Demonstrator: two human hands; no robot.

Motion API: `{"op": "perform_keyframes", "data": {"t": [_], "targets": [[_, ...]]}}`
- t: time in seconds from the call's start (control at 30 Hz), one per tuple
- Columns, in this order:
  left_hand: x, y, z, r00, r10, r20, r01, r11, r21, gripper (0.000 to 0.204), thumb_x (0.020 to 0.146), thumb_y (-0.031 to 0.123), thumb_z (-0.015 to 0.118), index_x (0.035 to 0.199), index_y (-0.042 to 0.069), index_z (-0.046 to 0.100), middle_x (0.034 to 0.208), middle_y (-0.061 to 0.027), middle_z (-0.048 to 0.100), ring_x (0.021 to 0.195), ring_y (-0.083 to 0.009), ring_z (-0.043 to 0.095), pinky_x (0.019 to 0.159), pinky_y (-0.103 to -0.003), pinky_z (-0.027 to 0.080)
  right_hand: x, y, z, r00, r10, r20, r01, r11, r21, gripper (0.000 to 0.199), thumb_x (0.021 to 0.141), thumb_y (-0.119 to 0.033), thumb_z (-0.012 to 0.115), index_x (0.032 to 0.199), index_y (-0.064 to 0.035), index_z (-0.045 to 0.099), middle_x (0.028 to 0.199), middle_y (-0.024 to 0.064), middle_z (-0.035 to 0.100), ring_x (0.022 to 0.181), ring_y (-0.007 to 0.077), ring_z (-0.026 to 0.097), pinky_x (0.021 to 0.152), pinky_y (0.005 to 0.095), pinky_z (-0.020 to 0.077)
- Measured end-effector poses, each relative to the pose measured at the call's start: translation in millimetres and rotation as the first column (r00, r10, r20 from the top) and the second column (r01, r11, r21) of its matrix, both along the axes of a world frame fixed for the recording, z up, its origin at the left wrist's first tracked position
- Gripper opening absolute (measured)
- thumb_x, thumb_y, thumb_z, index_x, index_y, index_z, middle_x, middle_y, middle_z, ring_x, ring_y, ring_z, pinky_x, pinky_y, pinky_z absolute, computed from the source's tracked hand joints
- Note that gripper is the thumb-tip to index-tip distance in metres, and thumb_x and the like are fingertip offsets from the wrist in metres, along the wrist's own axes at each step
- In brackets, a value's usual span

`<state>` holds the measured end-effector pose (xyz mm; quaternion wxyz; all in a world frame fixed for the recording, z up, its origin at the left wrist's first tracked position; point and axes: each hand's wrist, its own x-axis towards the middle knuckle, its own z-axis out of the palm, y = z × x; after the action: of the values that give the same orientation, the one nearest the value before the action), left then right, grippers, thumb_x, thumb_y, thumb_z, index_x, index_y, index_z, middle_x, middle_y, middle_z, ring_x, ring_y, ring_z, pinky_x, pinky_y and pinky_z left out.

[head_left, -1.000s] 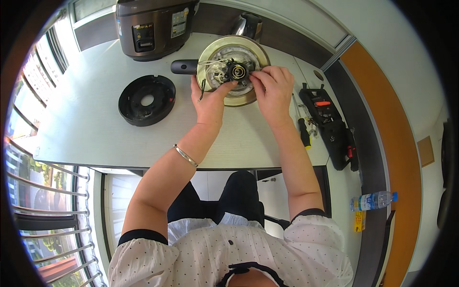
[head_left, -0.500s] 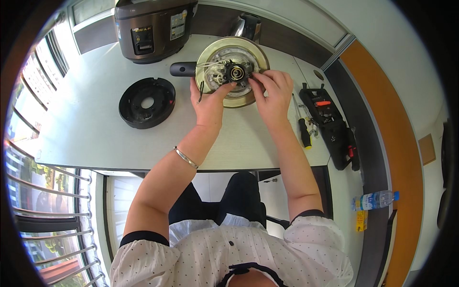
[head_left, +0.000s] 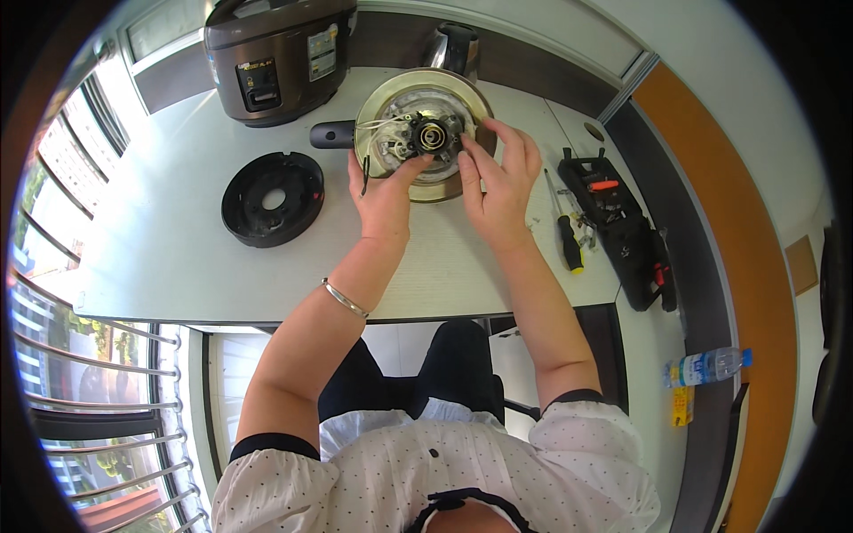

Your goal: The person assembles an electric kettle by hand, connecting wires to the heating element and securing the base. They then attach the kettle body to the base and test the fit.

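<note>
Upturned kettle (head_left: 425, 133) on worktop (head_left: 178, 258), steadied by left hand (head_left: 384, 197), right hand (head_left: 499, 182) fingers spread on its exposed base.

Brassy-gold kettle base (head_left: 444, 178) with black centre under the fingers; black round cover (head_left: 271, 197) left; yellow-and-black screwdriver (head_left: 569, 244) right.

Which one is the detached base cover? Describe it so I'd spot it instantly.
On the white table, look below the brown rice cooker. The black round plastic cover lies flat, apart from the left hand. Unlike the shiny metal kettle base both hands work on, it is matt black with a centre hole.
</note>
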<state>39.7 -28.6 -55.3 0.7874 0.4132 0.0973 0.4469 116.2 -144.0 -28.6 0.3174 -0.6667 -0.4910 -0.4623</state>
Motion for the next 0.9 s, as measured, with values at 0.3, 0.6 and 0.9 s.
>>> {"op": "perform_keyframes", "data": {"t": [0.3, 0.6, 0.9], "targets": [[-0.9, -0.7, 0.7, 1.0, 0.003, -0.029, -0.003, 1.0, 0.003, 0.064, 0.065, -0.004, 0.076, 0.121, 0.004, 0.046, 0.11, -0.0059, 0.06, 0.101, -0.0167, 0.056, 0.09, -0.03, 0.044, 0.1, -1.1, -3.1, 1.0, -0.012, -0.017, 0.012, 1.0, -0.016, 0.021, 0.082, -0.018, 0.064, 0.098, -0.0055, 0.07, 0.121, 0.0103, 0.054, 0.111, 0.0314, 0.044, 0.095, 0.0421, 0.0315], [-0.9, 0.1, 0.8, 1.0, -0.011, -0.029, 0.011, 1.0, -0.018, 0.067, 0.065, -0.003, 0.076, 0.123, 0.005, 0.046, 0.111, -0.0053, 0.059, 0.102, -0.0161, 0.055, 0.091, -0.03, 0.043, -4.4, 0.0, -0.6, 0.991, -0.083, 0.108, 0.085, 0.996, -0.015, 0.024, 0.078, -0.019, 0.066, 0.096, -0.003, 0.067, 0.121, 0.0121, 0.053, 0.11, 0.0306, 0.047, 0.091, 0.0442, 0.0347], [-1.6, -0.3, 0.9, 0.999, -0.019, -0.033, 0.019, 1.0, -0.016, 0.067, 0.065, -0.003, 0.077, 0.124, 0.005, 0.046, 0.112, -0.005, 0.059, 0.102, -0.0157, 0.055, 0.091, -0.029, 0.043, -6.1, -0.2, -1.8, 0.999, -0.037, 0.035, 0.037, 0.999, -0.016, 0.025, 0.079, -0.019, 0.066, 0.097, -0.002, 0.067, 0.122, 0.013, 0.053, 0.111, 0.0317, 0.046, 0.093, 0.0443, 0.0342]]}}
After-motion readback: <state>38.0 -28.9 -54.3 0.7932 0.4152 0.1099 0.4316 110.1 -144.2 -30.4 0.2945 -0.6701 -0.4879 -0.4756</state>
